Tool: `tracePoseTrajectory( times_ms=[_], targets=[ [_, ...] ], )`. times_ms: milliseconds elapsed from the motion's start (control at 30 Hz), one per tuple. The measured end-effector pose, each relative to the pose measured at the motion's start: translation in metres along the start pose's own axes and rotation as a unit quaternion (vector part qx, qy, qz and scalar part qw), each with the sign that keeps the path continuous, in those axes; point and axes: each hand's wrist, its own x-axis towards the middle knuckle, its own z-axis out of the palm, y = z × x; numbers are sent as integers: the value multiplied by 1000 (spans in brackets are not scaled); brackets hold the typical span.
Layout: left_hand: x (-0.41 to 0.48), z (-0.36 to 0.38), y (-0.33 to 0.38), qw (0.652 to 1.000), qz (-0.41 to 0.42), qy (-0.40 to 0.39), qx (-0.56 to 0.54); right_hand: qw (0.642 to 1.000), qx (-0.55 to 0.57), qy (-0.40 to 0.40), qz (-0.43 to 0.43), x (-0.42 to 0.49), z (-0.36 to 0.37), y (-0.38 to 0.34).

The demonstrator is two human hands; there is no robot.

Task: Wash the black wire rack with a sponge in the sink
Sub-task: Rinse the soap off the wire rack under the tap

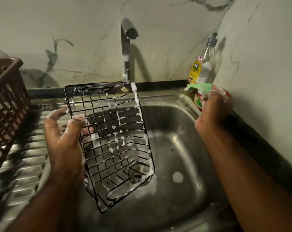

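We grip the soapy rack point(120, 131) over the sink point(175, 139) with our left hand point(65, 131), our right hand point(213, 108) clutching the sponge point(198, 87).

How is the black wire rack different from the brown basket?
The black wire rack is thin wire; the brown basket is thick slats. The rack is streaked with white foam; the basket shows none. The left hand holds the rack tilted over the sink; the basket sits on the drainboard. Both have open grid sides.
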Motion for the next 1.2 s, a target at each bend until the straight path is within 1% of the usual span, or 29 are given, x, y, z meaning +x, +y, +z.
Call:
tracePoseTrajectory(
  times_ms=[100, 167, 233, 300, 367, 433, 467, 500, 567, 633, 767, 900, 1000, 1067, 1133, 1200],
  targets=[
    [0, 0, -1, 1000, -9, 0, -10, 1000, 10, -9, 10, 0, -4, -1],
    [-1, -1, -1, 1000, -14, -1, -17, 999, 43, -8, -9, 1, -4, -3],
    [-2, 0, 0, 1000, -16, 1, -17, 999, 33, -9, -29, 1, -3, -4],
    [-2, 1, 1, 1000, -16, 0, -21, 999, -43, 0, -23, 3, -1, -1],
    [-2, 1, 1, 1000, -15, 0, -17, 986, -163, 11, -20, 2, 1, 2],
    [-2, 1, 0, 1000, -16, 2, 1, 953, -296, 2, -66, -1, 0, 5],
    [-1, 1, -1, 1000, -17, 3, 9, 935, -341, -9, -93, -2, 0, 6],
    [0, 0, -2, 1000, -18, 5, 17, 925, -362, -21, -109, -5, 0, 7],
    [2, -1, -3, 999, -20, 9, 25, 923, -366, -33, -119, -7, 0, 10],
    [4, -2, -4, 999, -23, 14, 29, 918, -373, -27, -132, -5, 0, 12],
    [5, -3, -5, 999, -29, 32, 23, 889, -425, -38, -167, -6, -1, 12],
    [4, -4, -6, 998, -31, 46, 22, 854, -459, -69, -237, -11, -3, 19],
    [6, -3, -8, 997, -29, 57, 31, 839, -458, -80, -282, -17, -1, 21],
    [8, -3, -9, 997, -31, 63, 35, 832, -425, -122, -334, -29, 3, 25],
    [9, -4, -10, 996, -39, 67, 41, 810, -402, -188, -384, -40, 8, 33],
    [13, -5, -11, 996, -38, 70, 44, 792, -388, -245, -404, -48, 17, 42]
  ],
)
